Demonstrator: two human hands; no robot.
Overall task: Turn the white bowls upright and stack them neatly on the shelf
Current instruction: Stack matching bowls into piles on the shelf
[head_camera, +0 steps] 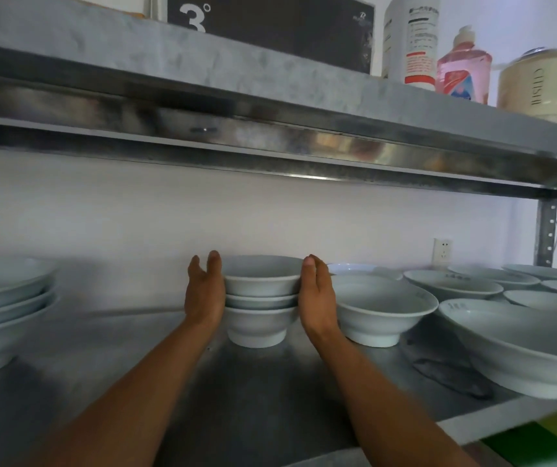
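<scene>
a stack of three upright white ceramic bowls [259, 299] stands mid-way along the grey metal shelf [270, 392]. left hand [204, 291] and right hand [317, 294] press its sides with straight fingers. a wider white bowl [383, 310] sits just right of the stack.

Both hands, left [204, 291] and right [317, 294], press flat against an upright stack of white bowls [261, 299] on the shelf [270, 382].
</scene>
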